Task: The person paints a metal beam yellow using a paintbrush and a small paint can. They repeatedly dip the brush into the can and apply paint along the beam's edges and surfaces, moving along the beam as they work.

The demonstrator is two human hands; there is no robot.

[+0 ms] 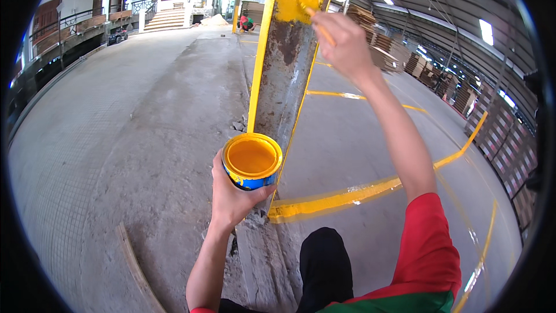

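My left hand (234,197) is wrapped round a blue paint can (250,183) with a yellow-smeared rim and yellow paint inside. In front of me stands a steel column (285,75), its flange edges yellow and its upper web coated in yellow paint. Lower down, the web is bare grey and rusty. My right hand (344,43) is raised to the column and closed round the handle of a paintbrush (324,29). The brush head meets the wet yellow area near the top; its bristles are hard to make out.
Yellow lines (341,197) run across the concrete floor to the right. A wooden strip (138,269) lies at the lower left, with rubble (237,125) by the column. Stacked boards (379,40) stand under the roof. Farther back a person (246,22) crouches near another yellow column.
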